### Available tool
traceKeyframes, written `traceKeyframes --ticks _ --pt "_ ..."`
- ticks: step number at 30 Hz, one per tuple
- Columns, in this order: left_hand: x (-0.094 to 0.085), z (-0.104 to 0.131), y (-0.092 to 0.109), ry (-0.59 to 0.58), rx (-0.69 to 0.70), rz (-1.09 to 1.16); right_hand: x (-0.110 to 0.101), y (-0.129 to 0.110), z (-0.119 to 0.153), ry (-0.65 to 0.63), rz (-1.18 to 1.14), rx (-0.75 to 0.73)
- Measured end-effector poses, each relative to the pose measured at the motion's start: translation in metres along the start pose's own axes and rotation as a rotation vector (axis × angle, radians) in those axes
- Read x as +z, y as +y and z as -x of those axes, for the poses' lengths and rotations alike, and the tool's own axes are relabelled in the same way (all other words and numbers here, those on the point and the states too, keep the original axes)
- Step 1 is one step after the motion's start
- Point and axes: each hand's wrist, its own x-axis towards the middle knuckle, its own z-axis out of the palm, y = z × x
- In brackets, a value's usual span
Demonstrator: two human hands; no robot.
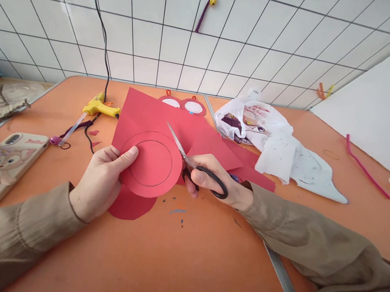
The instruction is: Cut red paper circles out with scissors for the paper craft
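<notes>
Here, my left hand (pixel 99 183) pinches the red disc (pixel 151 163), thumb on top; my right hand (pixel 217 165) curls around the scissors (pixel 189 162).

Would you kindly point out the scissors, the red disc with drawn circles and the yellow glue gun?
Scissors (pixel 181 149): head view, on the blade near the pivot.
Red disc (pixel 151 163): head view, inside the inner drawn circle.
Yellow glue gun (pixel 95 105): head view, on its body.

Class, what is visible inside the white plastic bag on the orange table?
Dark purple strands show at the mouth of the white plastic bag. Anything deeper is covered by its folds or too unclear to name.
</notes>
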Motion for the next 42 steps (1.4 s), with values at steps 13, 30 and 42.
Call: traceKeyframes --ticks 13,30,42 --pt "0.0004 0.0003 -0.0016 -0.033 -0.024 -0.006 0.0005 0.0026 0.0001 0.012 0.005 0.002" --pt "0.0006 0.0001 -0.0019 -0.025 -0.037 0.035 0.0019 0.0049 -0.0001 0.038 0.006 0.003" --pt "0.0019 0.0009 -0.0012 -0.028 -0.027 0.01 0.003 0.0025 -0.0002 0.055 -0.007 0.022"
